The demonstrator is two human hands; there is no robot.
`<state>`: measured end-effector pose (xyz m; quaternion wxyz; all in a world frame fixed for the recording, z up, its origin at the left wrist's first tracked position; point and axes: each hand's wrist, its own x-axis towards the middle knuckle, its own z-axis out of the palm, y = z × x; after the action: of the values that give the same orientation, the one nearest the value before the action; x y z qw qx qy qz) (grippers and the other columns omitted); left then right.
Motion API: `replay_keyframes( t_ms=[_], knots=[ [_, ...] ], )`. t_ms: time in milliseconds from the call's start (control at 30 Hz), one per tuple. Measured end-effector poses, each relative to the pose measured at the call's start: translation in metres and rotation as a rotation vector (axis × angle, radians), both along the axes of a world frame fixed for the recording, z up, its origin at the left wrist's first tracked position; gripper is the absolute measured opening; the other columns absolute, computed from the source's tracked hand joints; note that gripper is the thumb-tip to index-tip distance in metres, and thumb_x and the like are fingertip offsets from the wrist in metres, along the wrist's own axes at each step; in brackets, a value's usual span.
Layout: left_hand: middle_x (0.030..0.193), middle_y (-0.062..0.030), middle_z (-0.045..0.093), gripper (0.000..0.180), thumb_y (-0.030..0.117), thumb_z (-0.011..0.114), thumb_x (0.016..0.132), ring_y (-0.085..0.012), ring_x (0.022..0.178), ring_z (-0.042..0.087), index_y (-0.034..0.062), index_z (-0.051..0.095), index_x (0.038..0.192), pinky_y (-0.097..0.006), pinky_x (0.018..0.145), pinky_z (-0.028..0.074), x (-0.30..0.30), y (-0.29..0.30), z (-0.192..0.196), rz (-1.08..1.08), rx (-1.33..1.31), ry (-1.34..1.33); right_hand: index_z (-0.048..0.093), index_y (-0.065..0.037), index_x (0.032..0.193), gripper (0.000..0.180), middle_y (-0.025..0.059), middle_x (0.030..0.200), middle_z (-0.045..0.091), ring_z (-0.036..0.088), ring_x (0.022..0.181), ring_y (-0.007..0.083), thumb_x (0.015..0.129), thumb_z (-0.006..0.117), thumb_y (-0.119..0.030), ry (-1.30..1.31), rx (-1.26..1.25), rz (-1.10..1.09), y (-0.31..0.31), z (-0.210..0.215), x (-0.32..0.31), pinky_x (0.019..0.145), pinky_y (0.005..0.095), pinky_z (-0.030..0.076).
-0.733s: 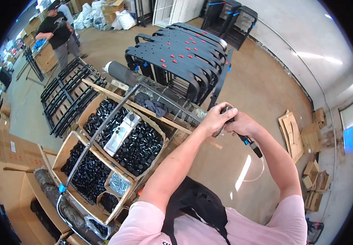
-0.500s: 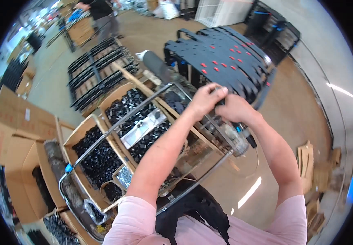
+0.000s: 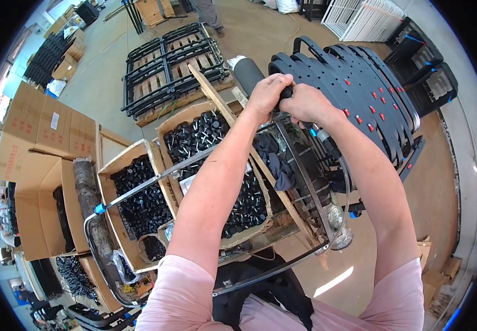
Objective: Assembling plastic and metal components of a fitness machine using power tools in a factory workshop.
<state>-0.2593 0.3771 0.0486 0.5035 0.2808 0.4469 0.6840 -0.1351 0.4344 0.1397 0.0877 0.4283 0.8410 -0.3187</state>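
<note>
Both my hands are closed round a black tool (image 3: pixel 286 95), my left hand (image 3: pixel 270 96) wrapped over one side and my right hand (image 3: pixel 310 105) gripping the other; whether a finger rests on a trigger I can't tell, since my own knuckles hide it. The tool sits out at arm's length, over the far corner of the metal frame (image 3: pixel 158 177), and its tip is out of sight, so I can't say whether it touches the bar. Done well, I think, this wants the tool held square to the bar, pressure steady from both palms, wrists firm against a twist. The hose (image 3: pixel 348 187) loops down beside my right forearm from a blue-ringed fitting (image 3: pixel 314 132); I'd give it slack, clear of the bar. The black knobs (image 3: pixel 139 190) lie in open boxes under the frame, so a gentle push seems wiser than leaning.
</note>
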Motion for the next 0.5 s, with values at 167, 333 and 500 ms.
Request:
replay_keyframes(
  t_ms=[167,333,500],
  knots=[
    [0.099,-0.0054,0.068,0.028,0.032,0.065,0.105,-0.0162,0.09,0.064,0.0053,0.07,0.105,-0.034,0.081,0.055,0.001,0.002,-0.005,-0.012,0.038,0.022,0.074,0.0,0.084,0.031,0.0111,0.072,0.075,0.075,0.069,0.0247,0.085,0.063,-0.028,-0.066,0.022,0.04,0.006,-0.007,-0.002,0.072,0.0392,0.059],
    [0.102,-0.0031,0.067,0.028,0.034,0.066,0.105,-0.0136,0.097,0.061,0.0059,0.07,0.105,-0.032,0.09,0.051,0.004,-0.009,-0.011,0.037,0.049,0.054,0.075,0.002,0.086,0.036,0.0134,0.068,0.073,0.076,0.07,0.0268,0.087,0.062,-0.031,-0.088,0.051,0.09,0.001,-0.005,-0.002,0.072,0.0406,0.058],
    [0.099,-0.001,0.067,0.028,0.034,0.067,0.103,-0.0121,0.094,0.06,0.0066,0.071,0.104,-0.031,0.088,0.049,0.009,-0.012,-0.01,0.076,0.041,0.057,0.077,0.004,0.088,0.04,0.0156,0.067,0.073,0.076,0.071,0.0286,0.086,0.06,-0.032,-0.114,0.052,0.082,-0.003,-0.01,-0.003,0.073,0.042,0.059]
  ],
)
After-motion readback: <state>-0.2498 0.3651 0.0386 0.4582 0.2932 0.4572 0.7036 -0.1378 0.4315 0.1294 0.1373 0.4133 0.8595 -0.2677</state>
